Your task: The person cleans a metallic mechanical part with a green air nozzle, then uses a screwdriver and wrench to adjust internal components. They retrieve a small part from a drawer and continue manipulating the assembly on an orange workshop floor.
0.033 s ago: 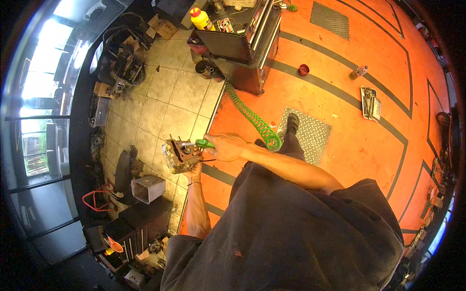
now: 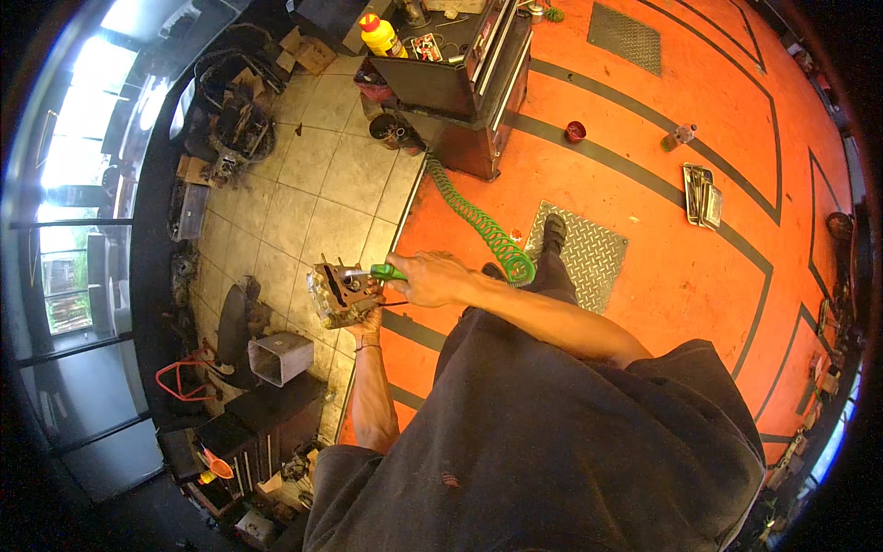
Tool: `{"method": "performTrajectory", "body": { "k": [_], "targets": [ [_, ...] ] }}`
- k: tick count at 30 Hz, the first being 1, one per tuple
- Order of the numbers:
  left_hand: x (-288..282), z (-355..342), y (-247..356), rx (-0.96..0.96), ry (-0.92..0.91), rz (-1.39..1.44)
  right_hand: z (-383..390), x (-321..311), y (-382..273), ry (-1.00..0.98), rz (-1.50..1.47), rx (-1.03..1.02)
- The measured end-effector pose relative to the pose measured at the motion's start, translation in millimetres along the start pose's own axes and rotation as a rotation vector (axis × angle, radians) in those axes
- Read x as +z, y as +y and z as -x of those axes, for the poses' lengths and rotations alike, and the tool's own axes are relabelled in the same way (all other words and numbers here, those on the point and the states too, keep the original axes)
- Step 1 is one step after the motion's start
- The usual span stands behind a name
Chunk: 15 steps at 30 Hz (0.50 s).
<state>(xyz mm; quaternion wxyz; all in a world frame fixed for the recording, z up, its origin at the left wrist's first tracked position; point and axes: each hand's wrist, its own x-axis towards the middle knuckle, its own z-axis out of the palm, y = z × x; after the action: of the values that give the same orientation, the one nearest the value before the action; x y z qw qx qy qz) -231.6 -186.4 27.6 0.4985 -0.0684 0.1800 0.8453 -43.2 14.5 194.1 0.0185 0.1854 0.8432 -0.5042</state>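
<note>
My left hand (image 2: 371, 322) grips a metal engine part (image 2: 342, 296) from beneath and its near side, raised above the floor. A brown flat face with a dark slot and a round opening shows on top of it. My right hand (image 2: 430, 279) is closed around a green air blow gun (image 2: 388, 272). The gun's nozzle points left at the round opening; whether it touches the metal I cannot tell. A green coiled air hose (image 2: 469, 216) runs from beside my right forearm to the tool cabinet. My palm hides most of the gun's handle.
A dark tool cabinet (image 2: 451, 138) stands ahead, with a yellow bottle (image 2: 382, 37) on top. On the orange floor lie a red bowl (image 2: 576, 132), a plastic bottle (image 2: 679, 137) and a metal tray (image 2: 703, 197). A square metal container (image 2: 280, 358) stands at the left.
</note>
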Motion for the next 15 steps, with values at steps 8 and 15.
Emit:
{"method": "performTrajectory", "body": {
  "k": [8,15],
  "targets": [
    [8,-5,1,0.11,0.024,-0.085,29,-11,2,-0.075,0.047,0.028],
    [23,-10,1,-0.046,-0.097,0.115,18,1,20,-0.066,0.017,0.08]
  ]
}}
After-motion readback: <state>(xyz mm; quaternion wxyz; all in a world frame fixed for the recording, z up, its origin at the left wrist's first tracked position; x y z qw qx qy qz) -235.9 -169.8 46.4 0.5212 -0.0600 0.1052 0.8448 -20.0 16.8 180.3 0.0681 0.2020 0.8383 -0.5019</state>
